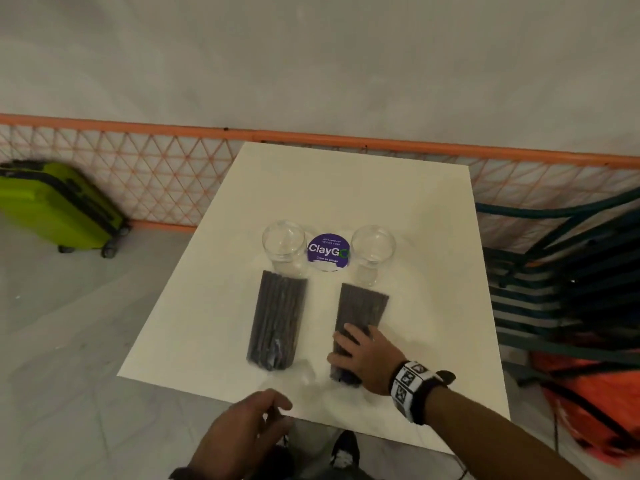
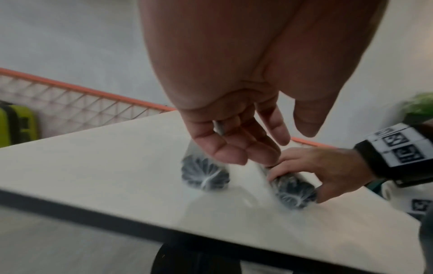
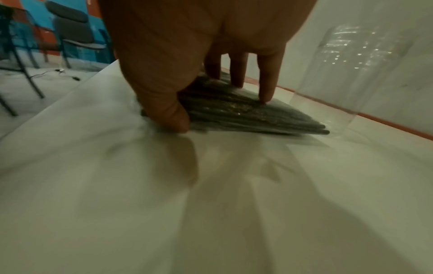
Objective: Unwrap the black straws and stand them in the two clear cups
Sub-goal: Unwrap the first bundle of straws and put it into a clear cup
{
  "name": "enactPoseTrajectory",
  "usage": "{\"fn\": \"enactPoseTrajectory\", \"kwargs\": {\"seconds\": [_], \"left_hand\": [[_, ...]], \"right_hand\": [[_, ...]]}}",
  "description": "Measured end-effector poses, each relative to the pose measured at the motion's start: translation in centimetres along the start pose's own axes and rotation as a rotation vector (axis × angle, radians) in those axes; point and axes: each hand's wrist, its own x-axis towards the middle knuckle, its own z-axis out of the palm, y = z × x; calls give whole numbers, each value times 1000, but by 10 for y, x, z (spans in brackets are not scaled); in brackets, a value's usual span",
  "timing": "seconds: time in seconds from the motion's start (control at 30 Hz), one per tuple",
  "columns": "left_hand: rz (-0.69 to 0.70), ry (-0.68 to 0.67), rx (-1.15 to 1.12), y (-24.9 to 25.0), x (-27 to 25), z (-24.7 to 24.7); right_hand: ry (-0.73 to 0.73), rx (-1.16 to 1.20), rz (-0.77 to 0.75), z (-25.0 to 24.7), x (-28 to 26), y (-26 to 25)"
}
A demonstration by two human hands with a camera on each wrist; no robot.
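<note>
Two clear cups, the left cup (image 1: 284, 244) and the right cup (image 1: 373, 251) (image 3: 351, 64), stand upright mid-table. In front of each lies a plastic-wrapped pack of black straws. The left pack (image 1: 277, 320) (image 2: 205, 176) lies untouched. My right hand (image 1: 346, 344) (image 2: 297, 185) (image 3: 220, 109) grips the near end of the right pack (image 1: 363, 306) (image 2: 293, 196) (image 3: 269, 118), fingers over its top and thumb at its side, and the pack rests on the table. Over the table's front edge hovers my left hand (image 1: 277, 412) (image 2: 257, 148), loosely curled and holding nothing.
The white table (image 1: 346, 188) carries a purple ClayGo sticker (image 1: 328, 252) between the cups. An orange lattice fence (image 1: 138, 174) runs behind it. A green suitcase (image 1: 59, 209) stands on the floor at left, stacked dark chairs (image 1: 561, 289) at right.
</note>
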Motion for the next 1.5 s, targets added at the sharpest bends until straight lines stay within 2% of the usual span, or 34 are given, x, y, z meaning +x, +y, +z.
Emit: {"fn": "enactPoseTrajectory", "kwargs": {"seconds": [0.03, 0.13, 0.27, 0.4, 0.5, 0.6, 0.7, 0.93, 1.07, 1.2, 1.23, 1.33, 1.4, 1.5], "left_hand": [[-20, 16, 13, 5, 3, 3], [138, 60, 18, 15, 17, 1], [223, 118, -14, 33, 41, -11], [268, 43, -160, 60, 70, -26], [371, 20, -202, 76, 76, -32], [538, 75, -130, 90, 79, -39], [605, 116, -152, 101, 86, -44], [616, 204, -102, 116, 99, -68], [600, 191, -109, 125, 105, -78], [561, 126, -186, 141, 107, -80], [566, 131, -190, 145, 106, -81], [613, 198, -178, 157, 106, -87], [634, 236, -169, 162, 108, -92], [647, 193, -202, 166, 111, -92]], "right_hand": [[24, 57, 11, -2, 0, 1], [203, 319, 71, -13, -5, 7], [431, 766, 202, -34, -21, 13], [575, 1040, 338, -44, -31, 12], [585, 1105, 409, -43, -36, 6], [570, 1178, 484, -45, -37, 2], [628, 1255, 539, -49, -38, -1], [796, 1265, 670, -60, -39, -15], [840, 1312, 604, -68, -41, -33], [777, 1135, 845, -75, -35, -36], [793, 1103, 857, -75, -37, -32], [853, 1159, 747, -71, -52, -13], [833, 1188, 683, -70, -68, 1], [819, 1186, 653, -71, -80, 10]]}}
